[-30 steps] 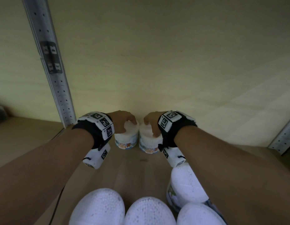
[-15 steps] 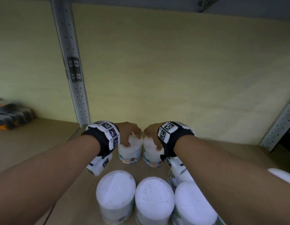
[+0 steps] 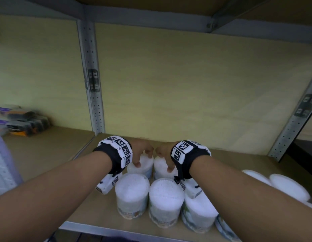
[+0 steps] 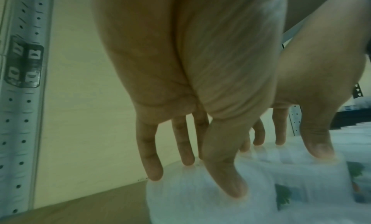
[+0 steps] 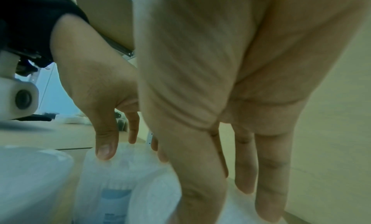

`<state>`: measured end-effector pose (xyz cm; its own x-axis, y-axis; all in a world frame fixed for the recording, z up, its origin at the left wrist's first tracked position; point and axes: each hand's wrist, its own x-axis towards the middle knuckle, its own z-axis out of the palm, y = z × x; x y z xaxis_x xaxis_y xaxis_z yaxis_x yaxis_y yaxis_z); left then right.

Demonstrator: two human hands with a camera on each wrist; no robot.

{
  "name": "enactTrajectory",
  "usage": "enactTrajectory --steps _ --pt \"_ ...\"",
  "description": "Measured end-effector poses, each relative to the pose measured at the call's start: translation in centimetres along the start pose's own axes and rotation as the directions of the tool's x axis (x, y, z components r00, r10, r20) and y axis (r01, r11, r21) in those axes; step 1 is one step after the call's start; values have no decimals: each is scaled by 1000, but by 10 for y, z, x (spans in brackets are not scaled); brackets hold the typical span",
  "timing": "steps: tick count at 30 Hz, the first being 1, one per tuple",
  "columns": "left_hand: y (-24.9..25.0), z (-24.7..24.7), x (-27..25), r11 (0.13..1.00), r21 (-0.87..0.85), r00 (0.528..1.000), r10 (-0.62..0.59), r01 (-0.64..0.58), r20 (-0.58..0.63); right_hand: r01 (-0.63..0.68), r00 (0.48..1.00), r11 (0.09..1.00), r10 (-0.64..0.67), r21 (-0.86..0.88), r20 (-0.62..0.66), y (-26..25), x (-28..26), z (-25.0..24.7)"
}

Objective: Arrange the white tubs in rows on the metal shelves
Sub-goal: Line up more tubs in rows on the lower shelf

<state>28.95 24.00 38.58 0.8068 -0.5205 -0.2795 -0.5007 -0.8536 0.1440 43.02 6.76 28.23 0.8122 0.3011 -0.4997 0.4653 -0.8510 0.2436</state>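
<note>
Two white tubs stand side by side on the wooden shelf board, behind a front row of three more white tubs. My left hand grips the left tub from above, thumb at its near rim and fingers over the far rim. My right hand holds the right tub the same way. The left wrist view shows the left hand's fingertips on the tub's lid. In the right wrist view the fingers reach down over the other tub.
A perforated metal post rises at the back left and another at the right. More white tubs lie under my right forearm. Dark packages sit on the neighbouring shelf at the left. A shelf beam runs overhead.
The view has pulled back and up, bringing the front row of tubs and the upper beam into sight. Both hands stay on the two rear tubs, which now stand close behind the front row.
</note>
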Motion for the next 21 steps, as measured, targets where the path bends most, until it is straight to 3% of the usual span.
enactTrajectory --steps 1,3,7,11,16,21 --pt "1 1 -3 1000 1 1000 -3 3 -3 -29 998 999 28 21 52 -1 2 2" --pt "4 4 -7 1000 -15 1000 -8 7 -15 -53 998 998 52 36 37 -3 -4 7" --pt "9 9 -16 999 -23 999 -24 24 -21 -85 994 994 89 71 -55 -24 -73 -6" --pt "9 10 -22 998 -24 997 -59 58 -46 -77 995 992 82 104 -53 -22 -87 -3" --pt "13 12 -25 987 -92 989 -135 128 -66 -7 987 962 49 272 -150 -46 -172 -26" --pt "31 9 -29 968 -161 960 -219 191 -176 -16 954 926 127 377 -272 -36 -196 -17"
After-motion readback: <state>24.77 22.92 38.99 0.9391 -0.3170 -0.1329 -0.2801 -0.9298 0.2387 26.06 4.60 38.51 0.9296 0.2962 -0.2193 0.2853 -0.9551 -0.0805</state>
